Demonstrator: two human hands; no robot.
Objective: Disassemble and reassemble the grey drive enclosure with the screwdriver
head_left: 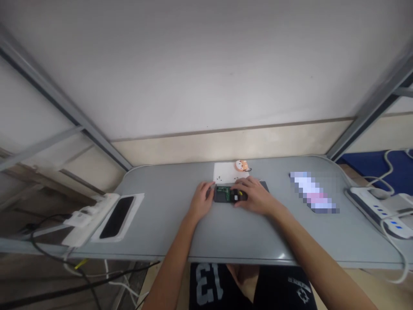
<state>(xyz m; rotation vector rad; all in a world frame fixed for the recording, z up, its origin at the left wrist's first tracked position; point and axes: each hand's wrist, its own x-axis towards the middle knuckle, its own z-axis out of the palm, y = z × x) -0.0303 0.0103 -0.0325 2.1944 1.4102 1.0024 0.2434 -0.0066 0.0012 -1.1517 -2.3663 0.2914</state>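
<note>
Black shorts, printed "13": one pair. Opened black electronic device, green circuit board exposed: one, on the counter between the hands. Right hand gripping across its right part, presumably to steady it; left hand, fingers bent at its left end, hold uncertain. Behind device: one white sheet, likely making small dark bits easy to see (too tiny to count); one fox-faced charm. Left of device: one dark phone. Right: one lit phone.

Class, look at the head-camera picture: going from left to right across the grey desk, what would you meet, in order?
Power strip with white plugs → black smartphone → left hand → green circuit board → right hand → pixelated phone-like object → power strip with blue ports.
</note>
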